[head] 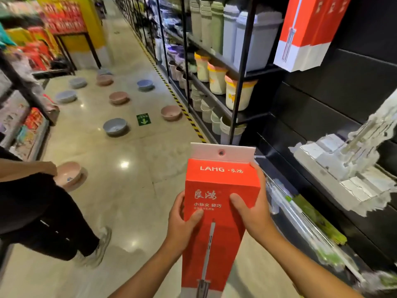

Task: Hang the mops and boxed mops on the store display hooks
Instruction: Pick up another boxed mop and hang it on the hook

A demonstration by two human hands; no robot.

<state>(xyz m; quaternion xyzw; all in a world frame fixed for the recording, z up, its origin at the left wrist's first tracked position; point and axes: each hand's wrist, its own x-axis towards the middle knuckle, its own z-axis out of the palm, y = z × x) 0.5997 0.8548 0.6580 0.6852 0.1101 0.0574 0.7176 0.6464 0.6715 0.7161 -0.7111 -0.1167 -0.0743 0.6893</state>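
Note:
I hold a tall red boxed mop upright in front of me with both hands. My left hand grips its left edge, thumb across the front. My right hand grips its right side, thumb on the front. The box's white hang tab with a round hole points up, close to a thin display hook jutting from the black wall panel. Two more red boxed mops hang at the upper right. White flat mops hang on the panel to the right.
Black shelving with bins and buckets lines the right side of the aisle. Several plastic basins lie scattered on the shiny floor. Another person in black stands at the left holding a pink basin. Green-handled mops lean low at the right.

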